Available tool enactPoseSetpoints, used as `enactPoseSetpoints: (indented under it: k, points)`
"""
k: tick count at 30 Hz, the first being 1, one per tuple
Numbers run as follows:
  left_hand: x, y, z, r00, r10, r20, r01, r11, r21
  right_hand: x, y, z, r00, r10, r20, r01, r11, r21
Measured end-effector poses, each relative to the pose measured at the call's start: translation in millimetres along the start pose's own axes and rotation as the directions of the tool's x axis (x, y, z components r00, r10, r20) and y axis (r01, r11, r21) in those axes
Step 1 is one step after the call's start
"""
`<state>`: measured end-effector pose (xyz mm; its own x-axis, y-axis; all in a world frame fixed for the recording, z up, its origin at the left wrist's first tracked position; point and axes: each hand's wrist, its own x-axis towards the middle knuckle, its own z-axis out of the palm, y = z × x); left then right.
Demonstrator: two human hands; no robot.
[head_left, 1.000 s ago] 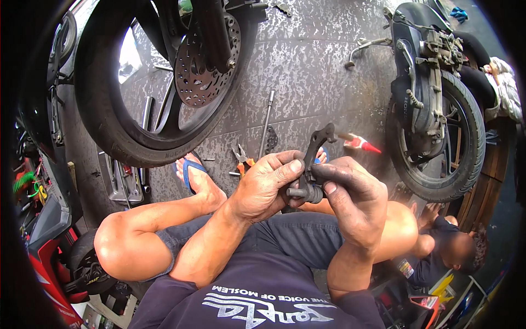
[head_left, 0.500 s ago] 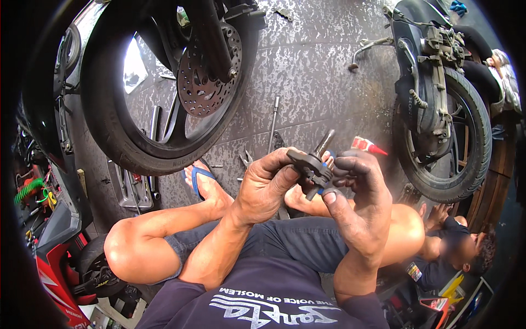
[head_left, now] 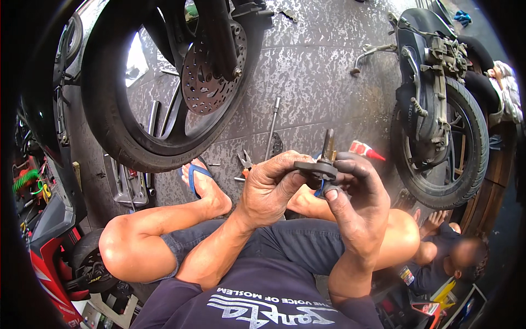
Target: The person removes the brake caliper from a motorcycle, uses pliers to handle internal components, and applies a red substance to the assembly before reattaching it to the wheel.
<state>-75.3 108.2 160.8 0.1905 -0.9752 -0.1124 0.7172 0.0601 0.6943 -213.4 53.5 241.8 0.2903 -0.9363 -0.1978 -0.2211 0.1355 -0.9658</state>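
Note:
In front of my knees I hold a small dark metal bracket (head_left: 316,169) with a shiny greasy pin (head_left: 328,145) standing up from it. My left hand (head_left: 269,189) pinches its flat left end between thumb and fingers. Curled round its right side is my right hand (head_left: 364,203), with blackened fingertips against the part; exactly where they press is partly hidden. Beyond the right fingers lies a white and red tube (head_left: 366,149) with a red pointed nozzle. Pliers with an orange handle (head_left: 246,162) rest on the floor by the left hand.
A motorcycle front wheel (head_left: 137,156) with a brake disc (head_left: 211,74) stands at left. A long socket wrench (head_left: 272,126) lies on the tiled floor (head_left: 312,77). At left is a tool tray (head_left: 129,189). A second motorcycle's wheel (head_left: 475,159) and a seated person (head_left: 438,252) are at right.
The bracket has turned in my hands: its pin, tilted to the right before, now points nearly straight up, and its flat side lies more level. Both hands stay almost in place.

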Motion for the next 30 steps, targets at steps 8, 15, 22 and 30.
enactPoseSetpoints:
  k: [8, 15, 22, 30]
  points:
    - [6, -2, -8, 0.986, 0.148, 0.083, -0.161, 0.97, 0.185, 6, -7, 5, 0.954, -0.291, 0.067, 0.292, 0.858, -0.422]
    - [4, 0, -10, 0.965, 0.21, 0.16, -0.259, 0.87, 0.419, 5, 1, 4, 0.944, -0.326, 0.055, 0.319, 0.853, -0.413]
    - [0, 8, -3, 0.954, 0.26, 0.148, -0.299, 0.825, 0.48, 5, -2, 3, 0.909, -0.41, 0.074, 0.4, 0.811, -0.428]
    - [-4, 7, 0, 0.973, 0.211, 0.098, -0.232, 0.887, 0.399, 5, -4, 6, 0.874, -0.477, 0.09, 0.469, 0.78, -0.415]
